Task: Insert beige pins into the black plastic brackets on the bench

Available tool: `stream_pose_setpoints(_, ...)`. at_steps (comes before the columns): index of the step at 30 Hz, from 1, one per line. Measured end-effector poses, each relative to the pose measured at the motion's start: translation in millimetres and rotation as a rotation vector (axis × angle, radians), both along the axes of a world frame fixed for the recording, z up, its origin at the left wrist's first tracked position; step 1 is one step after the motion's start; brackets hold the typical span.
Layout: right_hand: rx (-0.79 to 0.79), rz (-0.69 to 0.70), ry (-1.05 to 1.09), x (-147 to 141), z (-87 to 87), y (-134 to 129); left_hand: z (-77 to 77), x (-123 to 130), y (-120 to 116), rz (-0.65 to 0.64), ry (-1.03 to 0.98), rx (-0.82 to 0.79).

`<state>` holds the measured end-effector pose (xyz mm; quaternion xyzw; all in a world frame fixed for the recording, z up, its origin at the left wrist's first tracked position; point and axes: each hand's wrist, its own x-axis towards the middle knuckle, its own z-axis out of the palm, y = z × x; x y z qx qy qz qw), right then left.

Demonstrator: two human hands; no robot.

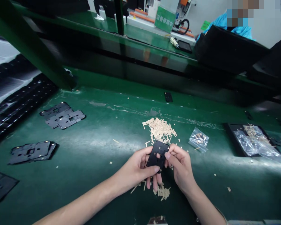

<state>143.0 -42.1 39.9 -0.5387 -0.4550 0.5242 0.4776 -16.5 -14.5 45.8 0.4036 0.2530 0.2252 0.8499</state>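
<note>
A flat black plastic plate (156, 156) with small cut-outs is held over the green bench top. My left hand (140, 165) grips it from the left, its thumb across the lower part and its fingers underneath. My right hand (180, 162) is closed at the plate's right edge, thumb pressed on the face; whether a small piece sits under that thumb cannot be made out. Just beyond the plate lies a heap of small beige strips (160, 128). A smaller pile of the same strips (163, 192) is below my hands.
Stacks of similar black plates (65, 117) lie on the left, more (32, 151) nearer me. A small clear bag (198, 139) with beige pieces sits right, beside a black tray (234, 140) holding plastic bags. One black part (168, 97) lies farther back. Across the bench is a person in blue (242, 31).
</note>
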Motion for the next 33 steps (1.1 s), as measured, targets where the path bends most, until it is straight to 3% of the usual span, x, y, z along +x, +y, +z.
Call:
stream_pose_setpoints(19, -0.086, 0.093, 0.082, 2.6, -4.2, 5.0, 1.6, -4.7, 3.7, -0.119, -0.081, -0.068)
stream_pose_setpoints(33, -0.047, 0.115, 0.113, 3.3, -3.8, 5.6, 1.9, -5.0, 3.7, -0.150, -0.092, -0.044)
